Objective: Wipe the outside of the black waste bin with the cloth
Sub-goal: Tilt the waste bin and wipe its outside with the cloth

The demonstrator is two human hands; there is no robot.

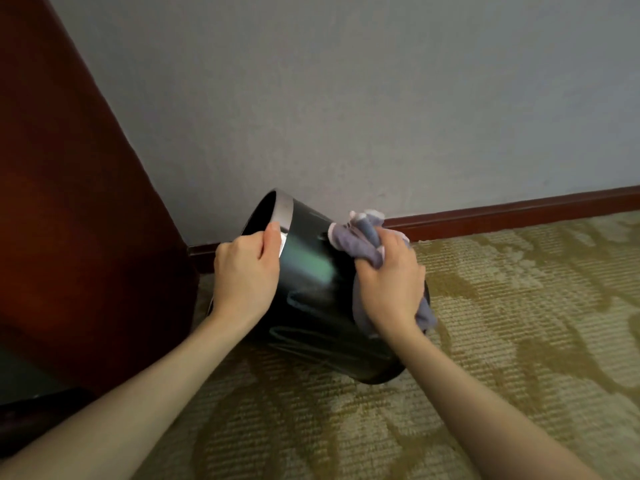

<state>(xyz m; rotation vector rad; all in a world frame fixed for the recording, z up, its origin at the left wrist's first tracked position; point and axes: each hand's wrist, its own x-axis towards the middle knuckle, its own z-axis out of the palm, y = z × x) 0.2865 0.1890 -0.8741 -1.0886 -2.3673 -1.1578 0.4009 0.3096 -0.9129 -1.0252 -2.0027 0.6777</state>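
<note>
Left hand (244, 271) is clamped on the open rim of the black waste bin (311, 306). Its thumb (273, 237) lies along the outside, across the silver band (286, 209) that circles the mouth, while the other fingers go over the edge and are hidden from view. Right hand (389, 275) is closed round a bunched lilac-grey cloth (356, 239) and presses it against the bin's outer wall. Folds of the cloth stick out beyond the knuckles on the far side, and a tail of it hangs by the wrist on the outer side.

The bin sits between the two hands, tilted, its mouth turned up and towards the left hand. Its base is lower and on the right hand's side, and the bottom edge appears to rest on the patterned carpet (519, 306) just beside the right forearm. A pale sheen runs across the glossy black wall in the gap between the hands.

Beyond both hands stands a plain grey wall (346, 98), with a dark red-brown skirting board (502, 213) running along its foot past the right hand. To the outside of the left hand rises a broad reddish-brown wooden panel (69, 202), near the bin's mouth. Both forearms are bare.
</note>
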